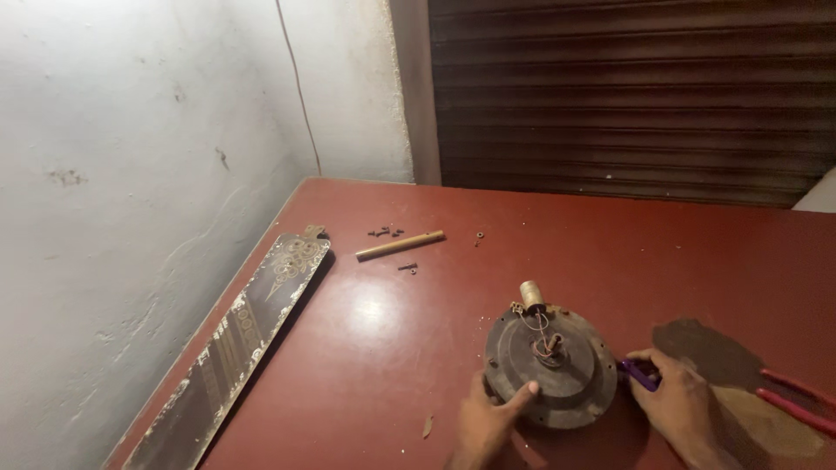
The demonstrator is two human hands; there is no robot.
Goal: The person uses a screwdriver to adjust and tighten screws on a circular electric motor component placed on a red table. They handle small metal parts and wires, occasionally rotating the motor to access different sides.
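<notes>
fan motor housing [551, 369] | round, dark, dusty | flat on table | purple tool [638, 374] at its rt edge

1. Single head view, worn high, looking down and forward over red tabletop [522, 261].
2. Faces corner: white wall [131, 174] at left, dark shutter [627, 96] ahead.
3. Close range; hands at bottom edge.

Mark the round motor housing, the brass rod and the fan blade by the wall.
Motor housing [566, 376], head view, bare dark top face right of the hub.
Brass rod [400, 245], head view, mid-length.
Fan blade [239, 335], head view, middle of the patterned face.
</notes>
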